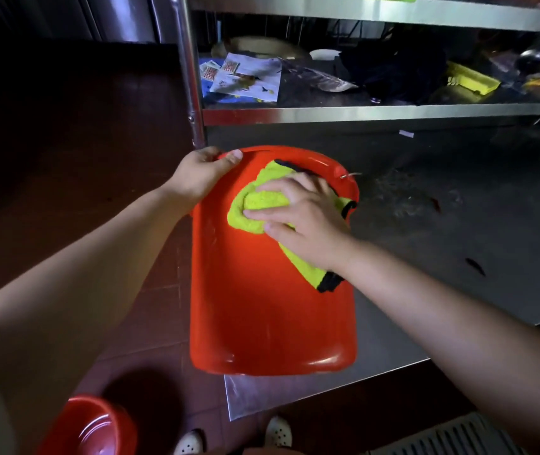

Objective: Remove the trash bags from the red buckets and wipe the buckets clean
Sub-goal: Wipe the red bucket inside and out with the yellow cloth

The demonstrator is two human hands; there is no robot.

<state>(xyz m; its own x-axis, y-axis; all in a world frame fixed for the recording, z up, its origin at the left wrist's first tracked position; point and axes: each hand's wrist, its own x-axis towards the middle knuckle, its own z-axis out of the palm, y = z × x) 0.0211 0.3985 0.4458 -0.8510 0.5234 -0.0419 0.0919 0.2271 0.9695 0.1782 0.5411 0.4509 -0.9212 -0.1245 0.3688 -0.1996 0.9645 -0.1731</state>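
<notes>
A red bucket (268, 316) lies on its side over the corner of a steel table (442, 244), its base toward me and its rim at the far end. My left hand (203, 174) grips the rim at the far left. My right hand (301, 215) presses a yellow-green cloth (262, 198) with dark edging against the bucket's outer wall near the rim, fingers spread and slightly bent over the bunched cloth. A second red bucket (88, 431) stands on the floor at the lower left, partly cut off by the frame.
A steel shelf (377, 111) behind the table holds papers (245, 75), a dark bag (400, 70) and a yellow tray (472, 80). A steel post (190, 77) rises at the table's left corner. Below are red floor tiles, a floor grate (452, 438) and white shoes (278, 431).
</notes>
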